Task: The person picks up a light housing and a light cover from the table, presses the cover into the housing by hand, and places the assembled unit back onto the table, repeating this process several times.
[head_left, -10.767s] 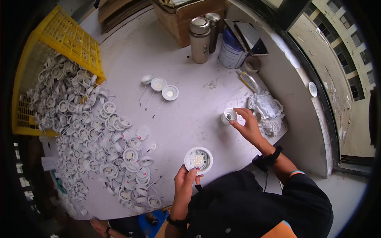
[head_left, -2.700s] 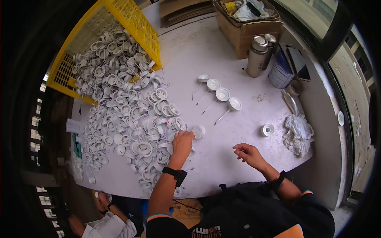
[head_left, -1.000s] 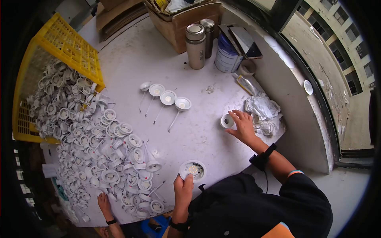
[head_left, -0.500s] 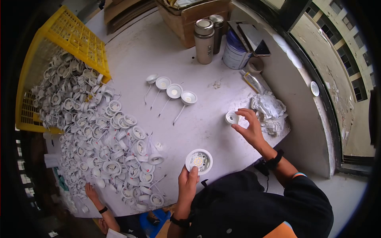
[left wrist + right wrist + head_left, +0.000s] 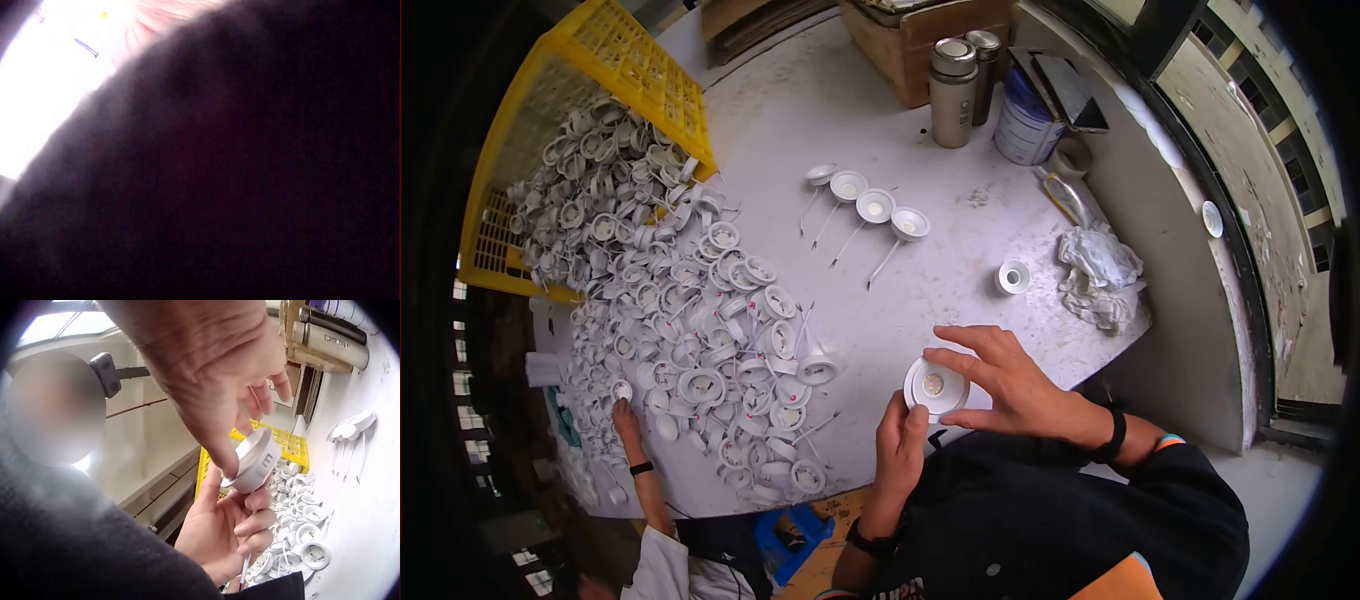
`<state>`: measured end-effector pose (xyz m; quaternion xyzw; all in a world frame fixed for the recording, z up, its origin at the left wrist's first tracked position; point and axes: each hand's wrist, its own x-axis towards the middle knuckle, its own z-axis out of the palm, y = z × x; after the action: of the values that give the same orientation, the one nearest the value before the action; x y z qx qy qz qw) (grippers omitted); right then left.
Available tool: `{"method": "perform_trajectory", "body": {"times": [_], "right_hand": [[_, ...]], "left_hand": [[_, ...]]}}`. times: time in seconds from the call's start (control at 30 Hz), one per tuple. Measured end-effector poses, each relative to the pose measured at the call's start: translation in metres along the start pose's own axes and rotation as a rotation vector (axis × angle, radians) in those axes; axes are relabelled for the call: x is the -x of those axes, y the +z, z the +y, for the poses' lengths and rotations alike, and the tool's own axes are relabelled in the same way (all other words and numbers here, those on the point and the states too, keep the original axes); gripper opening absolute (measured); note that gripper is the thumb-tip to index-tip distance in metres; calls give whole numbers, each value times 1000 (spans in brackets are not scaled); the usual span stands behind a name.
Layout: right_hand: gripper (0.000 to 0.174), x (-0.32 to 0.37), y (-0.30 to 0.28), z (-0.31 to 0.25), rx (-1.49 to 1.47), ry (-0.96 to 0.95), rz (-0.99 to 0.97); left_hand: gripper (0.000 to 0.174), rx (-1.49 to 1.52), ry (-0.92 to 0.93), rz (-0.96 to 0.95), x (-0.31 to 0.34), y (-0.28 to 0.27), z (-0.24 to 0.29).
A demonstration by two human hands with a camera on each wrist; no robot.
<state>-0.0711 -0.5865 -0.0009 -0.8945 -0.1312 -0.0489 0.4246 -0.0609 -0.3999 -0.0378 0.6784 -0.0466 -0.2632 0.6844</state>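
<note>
Near the table's front edge, my left hand [image 5: 897, 450] holds a white round LED downlight [image 5: 261, 470] from below, thumb at its rim. A white reflector cup [image 5: 946, 396] sits over its face, with the yellow LED dots showing through the middle. My right hand [image 5: 1025, 390] spans this cup, thumb at the lower rim and index finger at the upper one. In the right wrist view a cable hangs below the left hand. A dark blur covers most of the left wrist view. Another reflector cup [image 5: 1013, 278] stands on the table beyond my right hand.
A big pile of downlights [image 5: 700, 385] spills from a tipped yellow crate [image 5: 635, 85]. Several lamps with cups, such as this lamp [image 5: 910, 223], stand in a row. Crumpled plastic [image 5: 1100, 265], flasks [image 5: 953, 95] and a bucket [image 5: 1027, 125] lie right. Another person's hand [image 5: 626, 420] reaches into the pile.
My left hand took a downlight from the pile. My right hand drew a reflector cup from the ones at right and brought it onto the lamp. A fourth lamp joined the row earlier.
</note>
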Motion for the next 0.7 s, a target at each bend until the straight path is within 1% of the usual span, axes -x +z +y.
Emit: {"method": "perform_trajectory", "body": {"times": [0.03, 0.1, 0.13, 0.2, 0.23, 0.27, 0.33, 0.37, 0.43, 0.47, 0.53, 0.6, 0.7], "right_hand": [[65, 1, 1, -1, 1, -1, -1], [64, 2, 4, -3, -94, 37, 36], [64, 3, 5, -3, -92, 35, 35], [60, 5, 9, -2, -459, 221, 109], [49, 6, 13, 1, -446, 242, 151], [49, 5, 13, -1, -446, 242, 152], [39, 4, 13, -5, -643, 483, 20], [39, 5, 17, -5, -645, 485, 21], [34, 7, 26, -4, -693, 479, 144], [34, 6, 26, -5, -695, 481, 143], [33, 5, 24, -9, -593, 472, 158], [33, 5, 23, -9, -547, 453, 159], [34, 5, 21, -10, -443, 424, 142]], "left_hand": [[38, 1, 1, 1, 1, 1, 1], [38, 192, -65, 24, 1, 2, 3], [38, 194, -63, 24, 1, -1, 3], [36, 143, -87, -57, 1, -8, 2], [36, 144, -86, -57, 1, -8, 2], [35, 140, -80, -54, 1, -6, 4], [34, 134, -77, -53, 2, -2, 8], [33, 86, -55, -47, 1, 0, 11], [33, 37, -36, -42, 1, 1, 14], [31, 11, -48, -35, 2, 1, 15], [30, -15, -60, -27, 1, 1, 15], [26, -98, 23, 25, 0, 6, 15], [24, -148, 42, 45, -3, 5, 14]]}}
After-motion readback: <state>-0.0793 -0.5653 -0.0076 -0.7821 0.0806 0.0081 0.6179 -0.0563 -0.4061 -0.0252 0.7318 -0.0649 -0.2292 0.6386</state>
